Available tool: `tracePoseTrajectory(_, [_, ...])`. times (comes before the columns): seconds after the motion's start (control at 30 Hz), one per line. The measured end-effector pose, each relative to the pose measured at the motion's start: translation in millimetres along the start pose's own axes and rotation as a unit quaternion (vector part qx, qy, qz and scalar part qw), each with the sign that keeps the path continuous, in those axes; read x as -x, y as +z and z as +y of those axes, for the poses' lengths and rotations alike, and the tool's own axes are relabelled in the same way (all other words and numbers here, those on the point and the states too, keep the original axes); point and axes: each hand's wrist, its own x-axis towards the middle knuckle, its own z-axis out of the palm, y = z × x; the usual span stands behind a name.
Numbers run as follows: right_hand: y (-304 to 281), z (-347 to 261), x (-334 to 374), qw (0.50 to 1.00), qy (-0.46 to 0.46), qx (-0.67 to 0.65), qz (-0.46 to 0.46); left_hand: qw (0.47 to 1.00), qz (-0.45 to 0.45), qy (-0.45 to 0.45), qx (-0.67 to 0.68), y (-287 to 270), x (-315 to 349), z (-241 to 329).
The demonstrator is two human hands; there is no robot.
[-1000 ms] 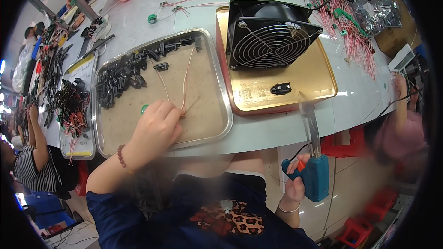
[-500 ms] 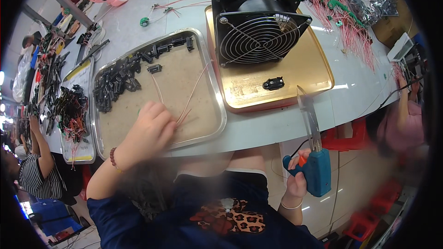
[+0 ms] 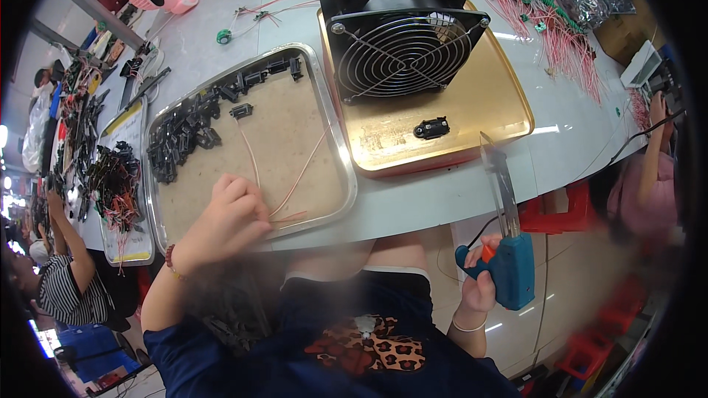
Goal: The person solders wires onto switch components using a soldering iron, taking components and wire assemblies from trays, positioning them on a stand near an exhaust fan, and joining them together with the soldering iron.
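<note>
My right hand (image 3: 479, 291) is wrapped round the handle of a teal soldering gun (image 3: 514, 273) with an orange trigger. Its long metal barrel points up and away, the tip just off the near right edge of a gold tray (image 3: 369, 155). On that tray lies a small black plastic part (image 3: 431, 128). My left hand (image 3: 237, 215), fingers curled in a pinch, is over the near edge of a silver-rimmed tray (image 3: 343, 195). Thin pink wires (image 3: 301, 177) run into its fingers; their ends inside are hidden. A single black part (image 3: 240, 110) lies near one wire.
Many black parts (image 3: 181, 133) are heaped in the silver-rimmed tray. A black fan (image 3: 409, 59) with a wire grille stands on the gold tray. Pink wire bundles (image 3: 564, 59) with green coils lie at far right. A second tray (image 3: 133, 250) stands left. Other people work nearby.
My left hand has shifted slightly down and left, and the pink wires at its fingers have moved along. The soldering gun stays in my right hand, little changed. The view has shifted a little.
</note>
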Motion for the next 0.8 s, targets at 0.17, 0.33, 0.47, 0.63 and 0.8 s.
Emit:
tracePoseTrajectory(0.17, [-0.2,1.5,-1.3,1.000,-0.004,0.002,0.004,0.981,0.037,-0.001,0.189,-20.2,-7.1,7.2])
tracePoseTrajectory(0.33, [1.1,2.3,-2.7,0.999,0.002,-0.017,0.031,0.979,0.059,0.176,0.082,-31.7,-60.5,41.1])
tracePoseTrajectory(0.47, [1.6,-1.8,-2.5,1.000,-0.018,-0.023,0.011,0.957,-0.074,0.073,0.272,-32.2,-84.0,48.9])
tracePoseTrajectory(0.63, [0.1,-2.6,5.3,0.999,0.017,-0.021,0.038,0.990,-0.047,-0.001,0.135,-19.7,-109.5,81.5])
tracePoseTrajectory(0.8, [-1.1,-1.3,2.3,0.998,0.005,-0.061,0.007,0.995,-0.057,0.062,0.047,-17.4,-121.5,90.9])
